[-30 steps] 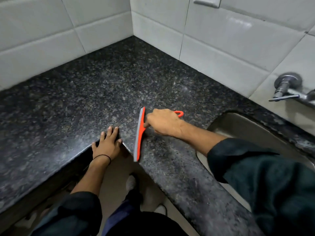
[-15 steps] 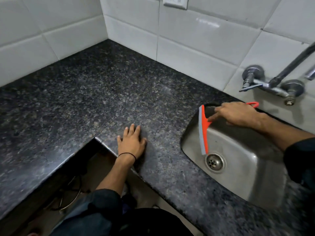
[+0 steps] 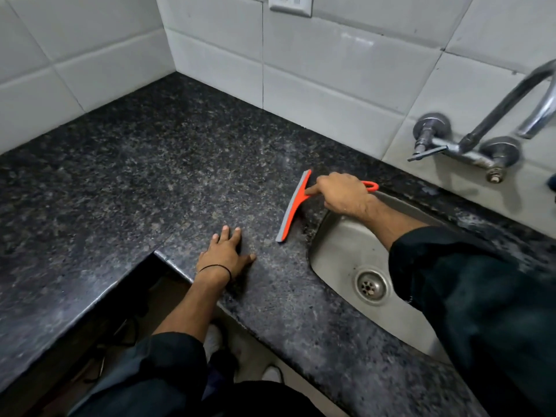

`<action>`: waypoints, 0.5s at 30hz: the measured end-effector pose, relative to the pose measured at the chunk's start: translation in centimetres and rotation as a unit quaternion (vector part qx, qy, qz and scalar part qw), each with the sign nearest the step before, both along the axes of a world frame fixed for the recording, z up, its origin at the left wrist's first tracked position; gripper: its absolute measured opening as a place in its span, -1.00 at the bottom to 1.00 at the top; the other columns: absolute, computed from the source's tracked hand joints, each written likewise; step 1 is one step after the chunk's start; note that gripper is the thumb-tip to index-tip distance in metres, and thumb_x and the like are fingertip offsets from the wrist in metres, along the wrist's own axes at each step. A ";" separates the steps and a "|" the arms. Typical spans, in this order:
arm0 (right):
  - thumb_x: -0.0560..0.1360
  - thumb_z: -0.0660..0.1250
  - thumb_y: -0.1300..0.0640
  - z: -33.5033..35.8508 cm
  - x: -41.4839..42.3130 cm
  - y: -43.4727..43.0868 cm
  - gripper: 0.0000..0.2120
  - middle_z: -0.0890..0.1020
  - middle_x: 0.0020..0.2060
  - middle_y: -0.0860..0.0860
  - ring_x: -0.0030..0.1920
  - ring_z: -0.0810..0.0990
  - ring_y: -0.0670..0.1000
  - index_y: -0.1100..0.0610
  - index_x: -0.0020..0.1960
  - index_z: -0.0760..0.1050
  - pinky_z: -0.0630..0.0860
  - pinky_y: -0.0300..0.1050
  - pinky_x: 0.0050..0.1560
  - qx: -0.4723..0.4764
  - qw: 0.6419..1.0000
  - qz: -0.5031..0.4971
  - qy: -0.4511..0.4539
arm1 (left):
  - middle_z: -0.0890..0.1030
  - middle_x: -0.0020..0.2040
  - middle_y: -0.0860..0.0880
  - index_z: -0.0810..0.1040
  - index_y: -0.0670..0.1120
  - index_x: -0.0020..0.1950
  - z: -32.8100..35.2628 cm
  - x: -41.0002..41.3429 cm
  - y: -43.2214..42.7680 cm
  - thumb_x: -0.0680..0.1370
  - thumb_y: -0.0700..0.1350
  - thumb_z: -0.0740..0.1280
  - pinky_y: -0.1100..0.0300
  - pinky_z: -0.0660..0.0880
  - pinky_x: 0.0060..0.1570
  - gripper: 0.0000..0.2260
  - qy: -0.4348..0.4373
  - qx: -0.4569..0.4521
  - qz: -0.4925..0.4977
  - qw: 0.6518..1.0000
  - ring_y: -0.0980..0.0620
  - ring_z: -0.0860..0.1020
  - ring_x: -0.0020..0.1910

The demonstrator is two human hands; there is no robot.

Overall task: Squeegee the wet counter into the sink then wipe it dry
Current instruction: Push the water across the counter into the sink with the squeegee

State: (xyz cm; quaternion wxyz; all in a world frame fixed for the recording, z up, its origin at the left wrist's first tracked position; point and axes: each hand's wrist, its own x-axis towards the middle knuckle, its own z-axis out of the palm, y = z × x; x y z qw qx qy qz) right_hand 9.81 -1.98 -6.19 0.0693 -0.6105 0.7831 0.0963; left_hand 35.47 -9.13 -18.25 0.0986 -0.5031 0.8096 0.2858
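right hand (image 3: 341,194) grasps the squeegee (image 3: 293,209), blade on the worktop (image 3: 150,176) just beside the left rim of the sink (image 3: 346,245); left hand (image 3: 224,255) lies flat, fingers released, near the front edge; a skewed pull could shed water over that edge, missing the sink.

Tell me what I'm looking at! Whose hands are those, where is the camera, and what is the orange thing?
No machine here: these are a person's two bare hands. The camera sits on their head and looks down, so you see what they see. The left hand lies flat on the dark speckled counter. The right hand grips an orange squeegee, a rubber-edged scraper for pushing water; its blade is down on the counter beside the metal sink. A tap sticks out of the tiled wall above the sink.
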 end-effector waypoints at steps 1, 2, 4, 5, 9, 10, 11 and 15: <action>0.50 0.21 0.20 -0.3 -0.8 1.0 -0.56 0.61 0.15 0.12 0.18 0.58 0.23 -0.09 0.32 0.53 0.49 0.09 0.16 0.002 1.000 -0.014 0.000 | -0.11 0.63 0.00 -0.04 0.08 0.61 0.1 0.1 -0.1 0.55 0.23 0.29 -0.18 0.13 0.49 -0.24 -0.001 0.000 0.000 1.000 -0.14 -0.06 0.59; 0.47 0.20 0.16 -0.7 -1.8 2.2 -0.57 0.61 0.14 0.12 0.17 0.58 0.23 -0.06 0.31 0.52 0.50 0.10 0.14 0.006 1.000 -0.021 -0.001 | -0.11 0.63 0.00 -0.03 0.08 0.61 0.1 0.3 -0.1 0.55 0.22 0.29 -0.18 0.14 0.49 -0.24 -0.002 -0.001 0.001 1.000 -0.14 -0.05 0.59; 0.40 0.14 0.07 -0.9 -3.9 4.9 -0.48 0.60 0.09 0.06 0.13 0.59 0.21 -0.18 0.33 0.50 0.51 0.10 0.10 0.027 1.000 -0.013 0.003 | -0.07 0.63 0.00 0.00 0.07 0.61 0.3 0.3 -0.1 0.56 0.21 0.29 -0.17 0.19 0.48 -0.27 -0.006 -0.006 0.007 1.000 -0.14 -0.01 0.59; 0.41 0.13 0.05 -0.9 -5.1 6.2 -0.47 0.60 0.09 0.03 0.11 0.60 0.19 -0.24 0.34 0.48 0.51 0.08 0.08 0.046 0.999 -0.007 0.016 | -0.03 0.63 -0.01 0.04 0.06 0.61 0.5 0.2 0.0 0.57 0.20 0.28 -0.17 0.24 0.46 -0.30 -0.010 -0.013 0.012 1.000 -0.15 0.03 0.58; 0.56 0.20 -0.01 -0.3 -8.6 11.7 -0.66 0.59 0.25 0.02 0.23 0.57 0.13 -0.24 0.30 0.50 0.47 -0.01 0.23 0.121 0.990 -0.067 0.041 | 0.36 0.44 -0.11 0.36 0.00 0.45 1.4 -1.2 0.8 0.57 0.20 0.23 -0.17 0.45 0.23 -0.50 -0.002 -0.090 0.042 0.995 -0.23 0.38 0.37; 0.54 0.22 0.01 -0.4 -8.8 13.0 -0.63 0.57 0.28 0.00 0.26 0.56 0.11 -0.26 0.31 0.48 0.46 -0.02 0.25 0.130 0.987 -0.085 0.029 | 0.37 0.42 -0.12 0.37 -0.01 0.42 1.6 -1.7 0.9 0.57 0.20 0.22 -0.17 0.44 0.23 -0.51 0.009 -0.101 0.046 0.994 -0.24 0.38 0.35; 0.51 0.23 0.04 -0.6 -9.0 13.9 -0.58 0.57 0.28 -0.02 0.26 0.55 0.09 -0.30 0.32 0.46 0.46 0.00 0.25 0.126 0.987 -0.096 0.020 | 0.33 0.45 -0.12 0.35 -0.02 0.43 1.7 -2.2 0.8 0.57 0.21 0.23 -0.19 0.40 0.27 -0.49 0.018 -0.103 0.042 0.994 -0.24 0.33 0.40; 0.41 0.24 0.15 -0.4 -8.4 13.4 -0.38 0.55 0.26 -0.05 0.27 0.54 0.11 -0.38 0.35 0.39 0.47 0.07 0.22 0.058 0.993 -0.107 -0.014 | 0.02 0.61 -0.08 0.12 -0.02 0.58 2.4 -5.1 -0.5 0.56 0.25 0.25 -0.23 0.19 0.44 -0.31 0.028 -0.069 0.018 0.997 -0.20 0.03 0.57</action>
